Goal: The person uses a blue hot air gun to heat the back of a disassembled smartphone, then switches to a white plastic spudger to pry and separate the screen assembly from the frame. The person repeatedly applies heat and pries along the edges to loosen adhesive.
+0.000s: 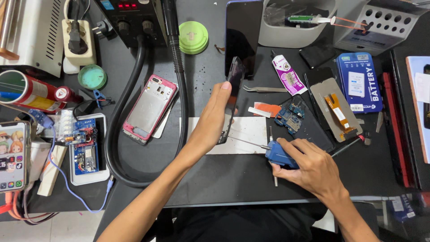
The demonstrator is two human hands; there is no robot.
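My left hand (pixel 210 121) grips a dark phone (pixel 234 78) stood up on its edge on a white mat (pixel 244 130) at the desk's middle. My right hand (pixel 309 166) is closed around a blue-handled screwdriver (pixel 278 155); its thin metal shaft points left and its tip meets the phone's lower end. A second screwdriver (pixel 274 172) lies under the right hand.
A pink phone frame (pixel 150 107) lies left of the mat, ringed by a thick black hose (pixel 117 134). Right of the mat are a circuit board (pixel 290 117), a screen part with an orange flex cable (pixel 336 112), tweezers (pixel 264 89), a glue tube (pixel 287 74) and a blue battery box (pixel 358 83).
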